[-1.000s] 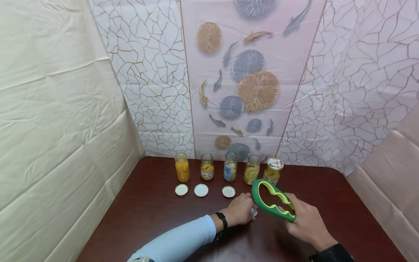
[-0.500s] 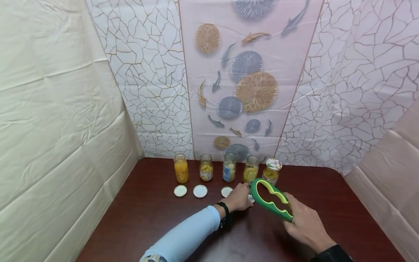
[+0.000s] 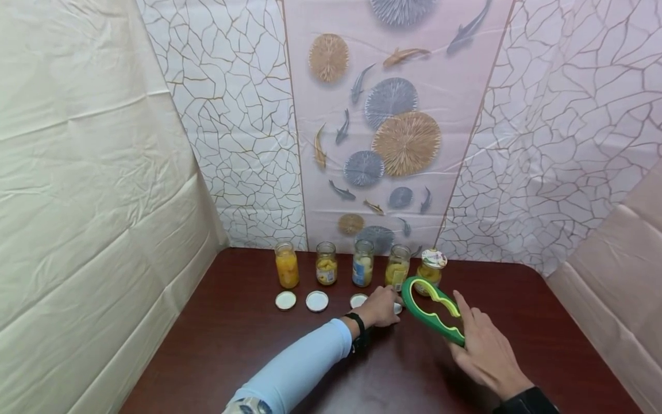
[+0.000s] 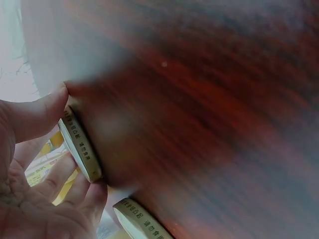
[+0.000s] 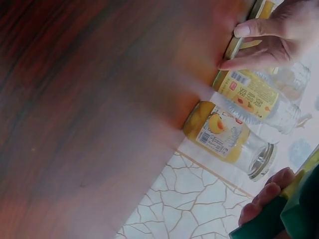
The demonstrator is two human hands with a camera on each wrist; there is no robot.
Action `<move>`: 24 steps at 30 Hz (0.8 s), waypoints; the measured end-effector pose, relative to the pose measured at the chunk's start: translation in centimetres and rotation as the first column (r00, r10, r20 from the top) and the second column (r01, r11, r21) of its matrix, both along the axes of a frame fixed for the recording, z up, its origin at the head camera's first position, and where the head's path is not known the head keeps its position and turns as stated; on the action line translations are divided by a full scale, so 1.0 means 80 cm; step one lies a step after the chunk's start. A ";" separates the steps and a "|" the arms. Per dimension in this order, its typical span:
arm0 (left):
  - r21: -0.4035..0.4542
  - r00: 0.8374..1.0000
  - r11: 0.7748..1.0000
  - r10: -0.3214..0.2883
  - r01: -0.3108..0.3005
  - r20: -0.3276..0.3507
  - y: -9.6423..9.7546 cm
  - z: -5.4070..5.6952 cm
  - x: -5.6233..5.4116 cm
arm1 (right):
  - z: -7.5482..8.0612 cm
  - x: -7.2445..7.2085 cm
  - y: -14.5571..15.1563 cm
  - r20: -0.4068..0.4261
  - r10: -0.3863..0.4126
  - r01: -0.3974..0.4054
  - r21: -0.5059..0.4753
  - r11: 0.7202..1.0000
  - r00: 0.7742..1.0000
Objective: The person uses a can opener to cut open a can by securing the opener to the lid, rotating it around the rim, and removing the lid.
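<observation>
My left hand (image 3: 381,306) is low over the table, its thumb and fingers around the rim of a jar lid (image 3: 397,308). In the left wrist view the lid (image 4: 81,147) lies with its pale inside toward the palm, the fingertips right at its edge. My right hand (image 3: 486,351) grips a green jar opener (image 3: 431,319) with a lime-coloured wavy inner edge, held up above the table. Just beyond the opener stands a glass jar of yellow fruit with a patterned lid on (image 3: 430,271). An open jar (image 3: 397,269) with yellow contents is behind the left hand.
Three more open jars stand along the back edge: one orange (image 3: 287,265), one with yellow chunks (image 3: 326,264), one with a blue label (image 3: 363,264). In front lie white lids (image 3: 285,300), (image 3: 316,301), (image 3: 358,300). A patterned cloth (image 3: 248,144) hangs behind the dark red table (image 3: 248,351).
My left hand has carried the jar lid away from me, to a spot before the fourth jar beside the other lids. The right hand with the jar opener has barely moved.
</observation>
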State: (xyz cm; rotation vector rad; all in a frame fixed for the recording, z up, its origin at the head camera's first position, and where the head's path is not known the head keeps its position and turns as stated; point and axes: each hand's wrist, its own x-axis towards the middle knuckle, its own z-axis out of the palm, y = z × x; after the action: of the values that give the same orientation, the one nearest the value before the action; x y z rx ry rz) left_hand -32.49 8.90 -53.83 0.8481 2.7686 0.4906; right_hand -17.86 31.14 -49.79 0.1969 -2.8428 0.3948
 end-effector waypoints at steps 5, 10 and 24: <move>-0.048 1.000 0.999 -0.009 0.009 -0.005 0.010 -0.019 -0.015 | 0.004 -0.004 -0.001 -0.002 -0.010 0.010 0.008 1.000 1.000; -0.101 0.995 0.993 -0.062 0.054 -0.083 0.009 -0.010 -0.004 | 0.008 -0.010 0.004 0.011 -0.010 0.010 0.017 1.000 1.000; 0.008 0.980 1.000 -0.006 0.008 -0.198 0.007 0.021 0.079 | 0.010 -0.013 0.037 0.015 -0.046 0.046 0.002 0.999 0.999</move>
State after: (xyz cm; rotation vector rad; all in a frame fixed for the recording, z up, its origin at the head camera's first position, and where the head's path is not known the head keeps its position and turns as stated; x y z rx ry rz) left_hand -26.20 9.48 -52.14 0.9577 2.9436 0.4397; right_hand -18.88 34.10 -48.97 0.1286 -2.8570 0.3855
